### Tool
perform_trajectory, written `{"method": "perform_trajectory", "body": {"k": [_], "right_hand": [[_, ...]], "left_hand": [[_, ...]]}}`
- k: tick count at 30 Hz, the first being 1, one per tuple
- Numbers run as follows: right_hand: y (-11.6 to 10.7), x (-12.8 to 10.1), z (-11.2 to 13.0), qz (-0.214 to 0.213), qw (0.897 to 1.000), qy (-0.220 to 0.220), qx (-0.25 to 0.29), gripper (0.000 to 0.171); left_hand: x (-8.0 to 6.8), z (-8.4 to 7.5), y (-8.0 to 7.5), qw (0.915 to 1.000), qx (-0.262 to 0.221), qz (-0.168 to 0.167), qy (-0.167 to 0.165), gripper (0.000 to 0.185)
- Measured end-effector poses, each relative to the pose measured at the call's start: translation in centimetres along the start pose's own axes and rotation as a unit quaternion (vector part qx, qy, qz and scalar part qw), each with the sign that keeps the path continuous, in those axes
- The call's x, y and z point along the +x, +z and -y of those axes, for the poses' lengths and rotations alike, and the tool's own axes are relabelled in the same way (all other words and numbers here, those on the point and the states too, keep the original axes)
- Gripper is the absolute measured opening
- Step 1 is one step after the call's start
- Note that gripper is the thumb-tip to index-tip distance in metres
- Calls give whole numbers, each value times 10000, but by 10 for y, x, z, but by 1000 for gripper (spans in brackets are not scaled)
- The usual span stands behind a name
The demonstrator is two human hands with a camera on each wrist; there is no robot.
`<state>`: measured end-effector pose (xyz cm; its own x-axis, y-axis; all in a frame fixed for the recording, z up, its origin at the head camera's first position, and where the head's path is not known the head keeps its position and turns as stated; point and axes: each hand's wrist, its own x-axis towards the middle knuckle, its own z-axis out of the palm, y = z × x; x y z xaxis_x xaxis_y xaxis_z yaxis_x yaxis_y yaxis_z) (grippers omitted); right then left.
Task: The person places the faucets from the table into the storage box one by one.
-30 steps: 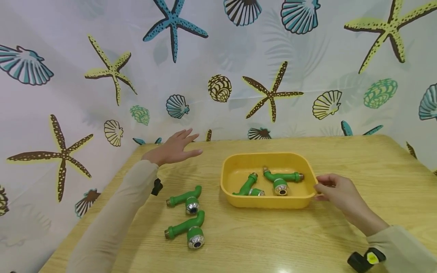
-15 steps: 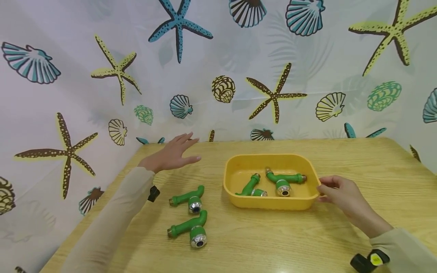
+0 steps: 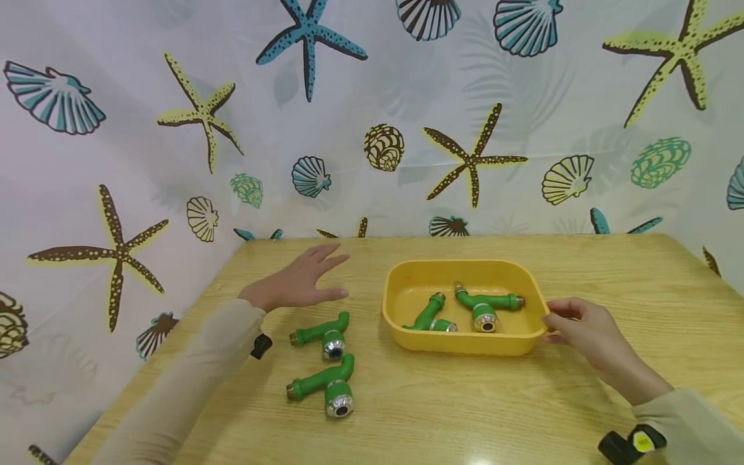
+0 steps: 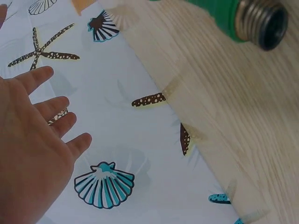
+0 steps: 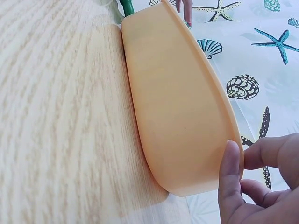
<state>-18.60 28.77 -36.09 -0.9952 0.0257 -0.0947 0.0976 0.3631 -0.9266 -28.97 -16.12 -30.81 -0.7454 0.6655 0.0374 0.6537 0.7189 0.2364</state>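
Two green fittings (image 3: 322, 381) lie near left on the table (image 3: 610, 271); two more (image 3: 465, 309) sit in the yellow tray (image 3: 465, 342). The tray's right rim is pinched by the right hand (image 3: 587, 332), unchanged. The left hand (image 3: 296, 284), fingers spread and holding nothing, has been lowered toward the farther loose fitting (image 3: 321, 334), so a pickup seems likely.

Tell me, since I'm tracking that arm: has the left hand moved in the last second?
Yes. The left hand has dropped from the table's far edge toward the nearer green fittings.
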Motion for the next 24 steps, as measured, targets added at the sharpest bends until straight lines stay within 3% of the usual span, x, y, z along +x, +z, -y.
{"method": "perform_trajectory", "body": {"k": [11,24], "right_hand": [[-1,0,2,-47,9998,4,-196,46],[2,-1,0,-34,9999,-60,-103,46]], "left_hand": [[-11,-8,36,9948,-612,755,-288,85],[-25,-9,54,9917,-866,915,-244,85]]}}
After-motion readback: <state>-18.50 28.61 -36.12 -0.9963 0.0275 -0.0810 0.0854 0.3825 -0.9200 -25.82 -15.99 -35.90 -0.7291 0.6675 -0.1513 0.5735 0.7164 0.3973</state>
